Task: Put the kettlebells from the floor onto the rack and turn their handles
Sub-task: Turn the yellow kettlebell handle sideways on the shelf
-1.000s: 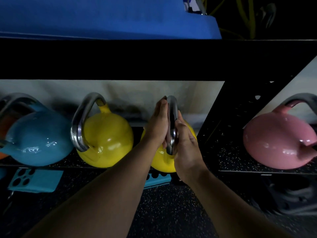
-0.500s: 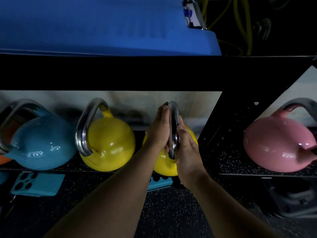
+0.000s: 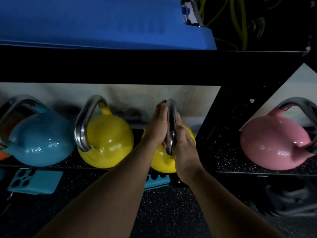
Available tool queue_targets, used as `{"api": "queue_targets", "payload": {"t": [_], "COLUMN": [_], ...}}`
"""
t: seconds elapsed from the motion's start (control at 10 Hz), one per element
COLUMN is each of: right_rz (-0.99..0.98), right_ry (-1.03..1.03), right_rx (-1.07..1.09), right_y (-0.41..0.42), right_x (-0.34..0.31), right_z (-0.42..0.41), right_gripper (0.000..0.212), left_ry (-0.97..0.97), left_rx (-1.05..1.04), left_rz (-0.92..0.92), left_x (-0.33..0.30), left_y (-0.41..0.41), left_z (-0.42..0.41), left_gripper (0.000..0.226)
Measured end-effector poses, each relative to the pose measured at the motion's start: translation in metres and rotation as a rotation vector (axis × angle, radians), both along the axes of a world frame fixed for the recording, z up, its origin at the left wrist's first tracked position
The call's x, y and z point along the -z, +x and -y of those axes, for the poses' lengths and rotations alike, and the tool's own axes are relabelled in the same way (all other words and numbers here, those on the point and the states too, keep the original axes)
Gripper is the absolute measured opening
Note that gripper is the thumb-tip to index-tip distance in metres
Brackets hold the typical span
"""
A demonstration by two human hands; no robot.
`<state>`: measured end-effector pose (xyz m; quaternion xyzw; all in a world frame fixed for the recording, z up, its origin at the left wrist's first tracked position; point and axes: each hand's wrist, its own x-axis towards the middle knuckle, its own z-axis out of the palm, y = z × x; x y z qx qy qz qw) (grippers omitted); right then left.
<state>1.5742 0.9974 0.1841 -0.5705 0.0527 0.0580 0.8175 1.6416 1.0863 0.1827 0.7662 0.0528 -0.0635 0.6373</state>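
A yellow kettlebell [image 3: 161, 162] sits on the low shelf of the black rack [image 3: 154, 66], its steel handle [image 3: 171, 121] edge-on toward me. My left hand [image 3: 158, 124] presses flat on the handle's left side and my right hand [image 3: 184, 143] grips its right side lower down. To the left stand a second yellow kettlebell [image 3: 109, 141] and a blue kettlebell [image 3: 41, 140], handles angled left. A pink kettlebell [image 3: 271, 143] rests in the bay to the right.
A blue mat [image 3: 94, 21] lies on the rack's top shelf. A black upright post [image 3: 223, 121] divides the two bays. Teal blocks with holes [image 3: 36, 182] lie on the speckled floor below the shelf. An orange object [image 3: 3, 156] peeks out at the far left.
The whole scene has slid slightly downward in view as my head tilted. Both hands keep the same hold on the handle, which stays edge-on.
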Motion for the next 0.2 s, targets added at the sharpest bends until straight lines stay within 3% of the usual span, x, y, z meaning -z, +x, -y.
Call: {"api": "queue_targets", "payload": {"t": [0.2], "right_rz": [-0.002], "right_ry": [-0.221], "right_rx": [-0.049], "right_y": [-0.001], "right_x": [-0.015], "right_z": [0.017], "right_gripper": [0.037], "left_ry": [0.195], "left_rx": [0.016], "left_rz": [0.063], "left_x": [-0.009], "left_y": [0.008], "left_z": [-0.009], "left_gripper": [0.049]}}
